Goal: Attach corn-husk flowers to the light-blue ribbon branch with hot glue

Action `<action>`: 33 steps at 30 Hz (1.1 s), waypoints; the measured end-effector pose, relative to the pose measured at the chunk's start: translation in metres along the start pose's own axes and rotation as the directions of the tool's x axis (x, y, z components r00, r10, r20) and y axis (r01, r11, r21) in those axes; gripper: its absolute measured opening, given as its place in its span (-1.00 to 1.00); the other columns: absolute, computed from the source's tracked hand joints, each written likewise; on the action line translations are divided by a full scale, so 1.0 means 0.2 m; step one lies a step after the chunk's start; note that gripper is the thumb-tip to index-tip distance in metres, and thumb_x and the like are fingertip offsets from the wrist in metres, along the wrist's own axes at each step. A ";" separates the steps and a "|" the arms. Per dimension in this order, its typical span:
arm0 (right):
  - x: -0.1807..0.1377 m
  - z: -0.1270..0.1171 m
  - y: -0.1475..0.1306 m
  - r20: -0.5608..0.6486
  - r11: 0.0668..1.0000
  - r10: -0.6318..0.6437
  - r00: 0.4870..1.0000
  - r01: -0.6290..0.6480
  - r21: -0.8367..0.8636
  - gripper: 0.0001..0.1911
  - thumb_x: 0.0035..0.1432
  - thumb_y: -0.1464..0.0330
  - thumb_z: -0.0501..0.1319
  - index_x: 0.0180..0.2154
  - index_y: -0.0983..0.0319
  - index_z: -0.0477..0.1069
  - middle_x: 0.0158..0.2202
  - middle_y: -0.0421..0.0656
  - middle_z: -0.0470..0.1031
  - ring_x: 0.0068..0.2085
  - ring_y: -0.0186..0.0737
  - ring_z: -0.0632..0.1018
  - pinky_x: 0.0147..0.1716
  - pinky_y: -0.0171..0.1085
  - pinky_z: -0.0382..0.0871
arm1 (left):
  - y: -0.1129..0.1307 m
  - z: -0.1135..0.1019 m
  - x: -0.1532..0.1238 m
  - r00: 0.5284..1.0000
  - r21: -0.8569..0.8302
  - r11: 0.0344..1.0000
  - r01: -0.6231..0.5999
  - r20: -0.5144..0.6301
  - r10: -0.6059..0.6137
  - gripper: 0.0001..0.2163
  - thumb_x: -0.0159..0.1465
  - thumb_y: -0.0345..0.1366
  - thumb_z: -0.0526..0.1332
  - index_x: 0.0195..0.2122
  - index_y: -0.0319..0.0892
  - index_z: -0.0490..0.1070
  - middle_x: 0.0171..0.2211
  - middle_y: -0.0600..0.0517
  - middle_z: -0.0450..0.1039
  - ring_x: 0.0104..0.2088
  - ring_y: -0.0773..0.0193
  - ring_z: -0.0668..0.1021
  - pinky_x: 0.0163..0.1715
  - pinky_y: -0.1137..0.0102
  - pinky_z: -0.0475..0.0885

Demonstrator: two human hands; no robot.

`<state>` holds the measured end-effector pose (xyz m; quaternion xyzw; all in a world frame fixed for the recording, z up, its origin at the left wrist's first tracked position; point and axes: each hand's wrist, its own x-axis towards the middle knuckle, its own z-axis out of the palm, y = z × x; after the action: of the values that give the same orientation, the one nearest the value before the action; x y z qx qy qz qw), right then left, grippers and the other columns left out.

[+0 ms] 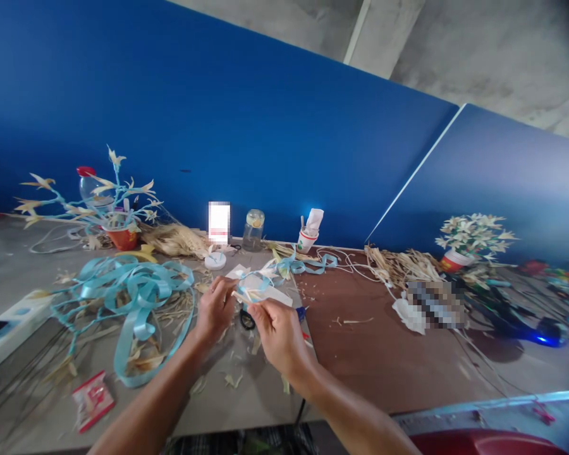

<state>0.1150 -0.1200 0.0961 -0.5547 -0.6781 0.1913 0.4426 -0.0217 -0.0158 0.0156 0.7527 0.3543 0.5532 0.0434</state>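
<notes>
Both my hands are over the table's middle, pinching a small pale leaf-shaped straw piece (252,294) wound with light blue ribbon. My left hand (215,309) is closed on its left end. My right hand (277,332) is closed on its right end, fingers pinched. A thin blue ribbon strand (284,268) runs from the piece toward the back. Black scissors (247,319) lie partly hidden under my hands.
A heap of light blue ribbon (133,291) lies at left. A red pot with a blue-stemmed straw flower branch (118,234) stands behind it, next to a plastic bottle (88,186). A glass jar (253,230), a paper cup (307,239), dry straw (403,265) and a flower pot (459,256) line the back.
</notes>
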 end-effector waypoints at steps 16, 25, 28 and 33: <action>0.00 -0.06 0.07 0.404 0.487 0.362 0.840 -0.540 0.686 -0.53 -0.02 0.00 0.21 -0.47 0.33 0.44 -0.63 -0.30 0.18 -0.66 -0.53 0.07 -0.62 -0.38 -0.14 | 0.00 -0.01 0.02 0.995 0.025 0.999 0.043 -0.089 -0.040 -0.87 0.22 -0.43 0.08 -0.29 -0.17 0.39 -0.40 0.03 0.45 -0.35 0.30 0.50 -0.29 0.40 0.37; 0.04 -0.07 0.06 0.108 0.843 0.218 0.970 -0.242 0.480 -0.58 0.11 0.04 0.12 -0.45 0.27 0.43 -0.53 -0.21 0.29 -0.49 -0.37 0.27 -0.50 -0.35 0.09 | 0.02 0.00 0.03 0.992 0.043 0.995 0.091 -0.092 -0.086 -0.89 0.20 -0.43 0.09 -0.35 -0.18 0.40 -0.46 0.06 0.46 -0.42 0.33 0.49 -0.36 0.43 0.36; 0.05 -0.02 0.03 0.193 0.603 0.300 0.934 -0.342 0.721 -0.63 0.02 0.06 0.22 -0.45 0.27 0.41 -0.58 -0.29 0.21 -0.58 -0.45 0.17 -0.56 -0.36 0.00 | 0.01 0.00 0.02 0.995 0.056 0.996 0.067 -0.084 -0.062 -0.88 0.21 -0.45 0.08 -0.32 -0.17 0.39 -0.45 0.06 0.46 -0.39 0.32 0.50 -0.35 0.43 0.36; 0.07 0.06 -0.02 0.447 0.017 0.418 0.791 -0.498 0.867 -0.66 -0.16 0.17 0.35 -0.48 0.27 0.34 -0.63 -0.35 0.17 -0.66 -0.53 0.06 -0.62 -0.40 -0.10 | 0.01 0.00 0.00 0.999 0.062 0.998 0.013 -0.039 -0.011 -0.84 0.21 -0.47 0.05 -0.27 -0.15 0.38 -0.43 0.05 0.43 -0.38 0.31 0.49 -0.33 0.41 0.38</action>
<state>0.1026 -0.1058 0.0974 -0.3312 -0.1996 0.7190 0.5776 -0.0202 -0.0167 0.0171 0.7408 0.3767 0.5559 0.0164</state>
